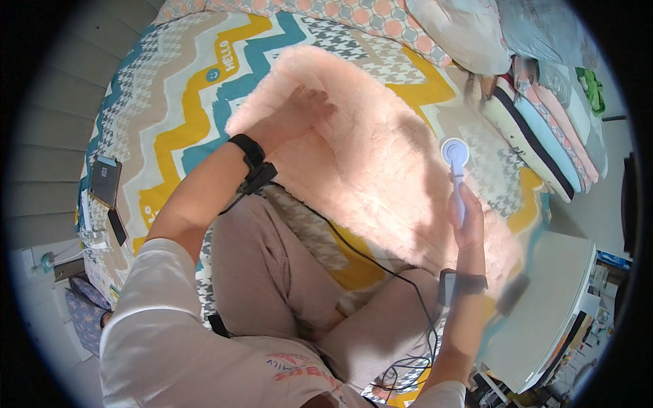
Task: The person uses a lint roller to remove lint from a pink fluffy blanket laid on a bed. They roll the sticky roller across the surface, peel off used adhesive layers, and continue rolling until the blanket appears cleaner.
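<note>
A pale pink plush cloth (pixel 367 163) lies spread over the bed before my crossed legs. My left hand (pixel 311 109) presses down on its upper left part, with the fingertips sunk in the pile, so whether they pinch it is hidden. Off to the right, my right hand (pixel 467 217) grips the handle of a lavender handheld device with a round, white-rimmed head (pixel 455 153), possibly a fabric shaver. That head points away from me, over the cloth's right edge. It seems held above the cloth, apart from my left hand.
A black cable (pixel 352 245) runs from my left wrist across my lap to a coil near my right leg. Phones (pixel 105 178) lie at the bed's left edge. Folded textiles (pixel 541 132) are stacked at the right, beyond a white cabinet (pixel 541 306). The bedspread (pixel 199 117) has zigzags.
</note>
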